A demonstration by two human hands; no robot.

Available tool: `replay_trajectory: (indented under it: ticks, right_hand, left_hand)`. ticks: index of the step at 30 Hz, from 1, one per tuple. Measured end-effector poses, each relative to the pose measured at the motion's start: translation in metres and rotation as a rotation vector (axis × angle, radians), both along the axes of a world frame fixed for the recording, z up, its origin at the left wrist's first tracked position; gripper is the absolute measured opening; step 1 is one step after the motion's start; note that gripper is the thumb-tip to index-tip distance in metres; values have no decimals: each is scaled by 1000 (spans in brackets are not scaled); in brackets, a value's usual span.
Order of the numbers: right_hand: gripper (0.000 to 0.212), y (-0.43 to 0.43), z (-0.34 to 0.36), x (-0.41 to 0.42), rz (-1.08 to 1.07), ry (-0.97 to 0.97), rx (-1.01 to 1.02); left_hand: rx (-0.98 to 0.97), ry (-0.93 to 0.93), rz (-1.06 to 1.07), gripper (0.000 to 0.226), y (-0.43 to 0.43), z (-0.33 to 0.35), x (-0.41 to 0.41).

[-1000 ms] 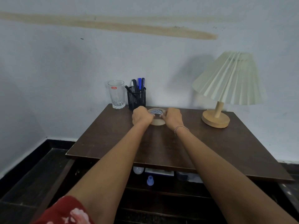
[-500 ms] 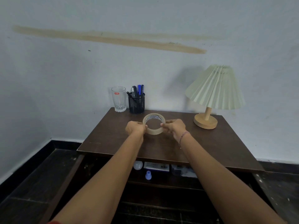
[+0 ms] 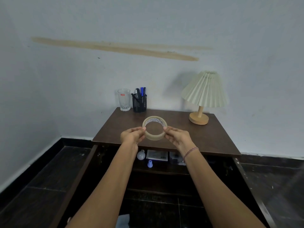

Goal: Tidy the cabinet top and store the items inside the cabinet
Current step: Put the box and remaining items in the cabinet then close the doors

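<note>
A roll of clear tape (image 3: 154,137) is pinched at its two sides by the left hand (image 3: 132,134) and the right hand (image 3: 177,136) and is held in the air above the front of the cabinet top (image 3: 213,139). At the back a glass (image 3: 124,99) and a pen holder (image 3: 139,103) are set just beside each other, with a lamp (image 3: 204,94) well apart to the right; on the shelf (image 3: 164,168) below, a bulb (image 3: 141,155) and what may be a flat box (image 3: 157,155) are seen.
</note>
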State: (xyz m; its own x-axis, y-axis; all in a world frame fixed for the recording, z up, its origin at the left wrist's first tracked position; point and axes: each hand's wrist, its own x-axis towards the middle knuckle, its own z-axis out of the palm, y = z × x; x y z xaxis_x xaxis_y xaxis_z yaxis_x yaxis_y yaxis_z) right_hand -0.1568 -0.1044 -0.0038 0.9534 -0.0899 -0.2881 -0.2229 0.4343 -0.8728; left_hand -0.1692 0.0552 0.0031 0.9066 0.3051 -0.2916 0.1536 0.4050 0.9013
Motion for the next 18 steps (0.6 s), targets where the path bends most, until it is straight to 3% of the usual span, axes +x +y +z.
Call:
replay_trajectory:
  ticks: [7,13,18]
  right_hand:
    - [31,20,-4,-37,-74,1,-6]
    - [32,34,-6,-52,149,54,-159]
    - [17,48,-15,-52,273,130,-280]
  left_hand:
    - [78,18,-38,12,18,1,-31]
    - [129,151,-141,15,54,-6,-48]
    - [235,295,-233,18,78,-7,-63]
